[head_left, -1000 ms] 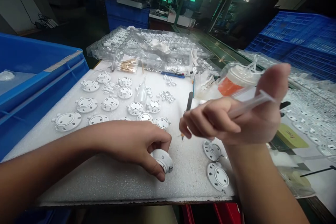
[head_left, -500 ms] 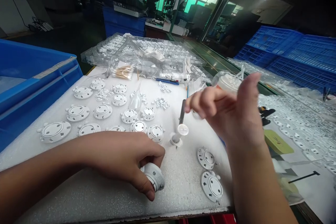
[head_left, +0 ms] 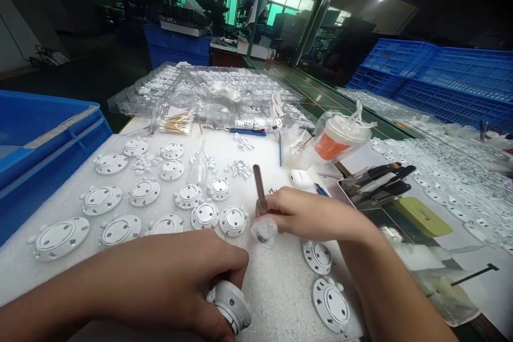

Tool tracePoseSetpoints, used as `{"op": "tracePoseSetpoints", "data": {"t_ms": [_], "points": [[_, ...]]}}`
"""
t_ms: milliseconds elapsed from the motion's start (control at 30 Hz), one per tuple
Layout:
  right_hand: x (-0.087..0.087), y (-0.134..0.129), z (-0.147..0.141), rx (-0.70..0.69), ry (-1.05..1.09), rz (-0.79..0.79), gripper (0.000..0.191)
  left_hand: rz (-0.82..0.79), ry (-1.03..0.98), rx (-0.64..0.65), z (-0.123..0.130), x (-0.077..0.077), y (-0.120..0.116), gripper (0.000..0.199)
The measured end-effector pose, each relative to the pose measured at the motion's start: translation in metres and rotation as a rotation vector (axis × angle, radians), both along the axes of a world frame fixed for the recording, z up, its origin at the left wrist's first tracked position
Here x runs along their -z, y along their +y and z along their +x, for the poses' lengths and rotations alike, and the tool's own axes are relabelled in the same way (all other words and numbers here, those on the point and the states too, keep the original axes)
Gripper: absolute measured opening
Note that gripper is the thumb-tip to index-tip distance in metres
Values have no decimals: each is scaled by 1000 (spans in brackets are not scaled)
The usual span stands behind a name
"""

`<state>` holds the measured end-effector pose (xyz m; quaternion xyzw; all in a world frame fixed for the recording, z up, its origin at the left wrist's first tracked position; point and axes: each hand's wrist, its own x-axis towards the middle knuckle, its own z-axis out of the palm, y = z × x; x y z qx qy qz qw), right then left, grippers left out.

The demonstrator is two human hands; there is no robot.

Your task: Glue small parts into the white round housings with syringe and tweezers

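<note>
My left hand [head_left: 172, 278] is closed round a round white plastic part [head_left: 232, 304] with a small screw in its side, low in the view. My right hand [head_left: 296, 214] is closed, its fingers round a clear plastic syringe [head_left: 264, 231], whose flanged end faces me. A dark, thin flat stick [head_left: 259, 187] rises beside those fingertips; its lower end is hidden. Several white disc-shaped parts [head_left: 206, 215] lie on the white foam sheet [head_left: 276, 299] beyond my left hand. Two more discs [head_left: 331, 303] lie below my right wrist.
A blue crate [head_left: 52, 144] stands at the left. Clear trays [head_left: 160, 85] of small white pieces lie at the back, with cotton swabs [head_left: 176, 122] before them. A lidded cup [head_left: 334, 139], a pen holder [head_left: 364, 187] and a yellow-green box [head_left: 424, 216] are to the right.
My right hand has turned, lowered and closed at the syringe. My left hand keeps its hold on the round white part. The view has shifted slightly.
</note>
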<state>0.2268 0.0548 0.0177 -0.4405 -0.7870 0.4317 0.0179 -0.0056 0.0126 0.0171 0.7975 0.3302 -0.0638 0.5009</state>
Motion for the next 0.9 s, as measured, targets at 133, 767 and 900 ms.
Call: {"op": "tracePoseSetpoints", "data": {"t_ms": [133, 767, 900], "points": [[-14, 8, 21, 176, 72, 97, 28, -24, 51, -18, -1, 4, 0, 26], [7, 29, 43, 451, 7, 160, 8, 104, 145, 80, 14, 1, -1, 8], [7, 30, 40, 455, -6, 158, 8, 112, 112, 56, 12, 4, -2, 10]]}}
